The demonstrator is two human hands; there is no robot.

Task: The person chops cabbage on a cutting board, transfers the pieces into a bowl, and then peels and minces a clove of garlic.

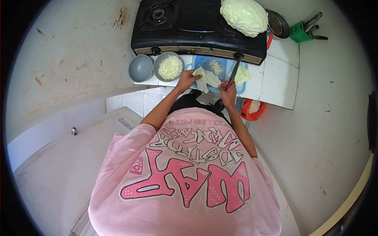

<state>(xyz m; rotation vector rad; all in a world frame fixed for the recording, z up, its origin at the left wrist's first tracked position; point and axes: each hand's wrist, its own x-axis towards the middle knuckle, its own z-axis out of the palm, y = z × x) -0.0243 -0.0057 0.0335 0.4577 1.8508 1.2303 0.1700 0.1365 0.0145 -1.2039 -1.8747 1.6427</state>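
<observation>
Pale green cabbage leaves [202, 81] hang from my left hand [187, 80], pinched between its thumb and fingers in front of the cutting board's near edge. My right hand [228, 91] is closed round the handle of a knife [236, 70], its blade pointing up and away toward the stove. The right fingers are also right at the leaf's right end. Beneath and beyond the hands lies a blue cutting board [201, 61] with a small heap of shredded cabbage [215, 67] on it. More cabbage leaf [242, 76] sits at the board's right side.
A grey bowl of shredded cabbage [170, 67] and another grey bowl [141, 68] stand to the left. Behind is a black gas stove [197, 35] bearing a cabbage head [246, 17]. A green basket [298, 33] with utensils, a pan [278, 24] and a red bag [252, 114] are on the right.
</observation>
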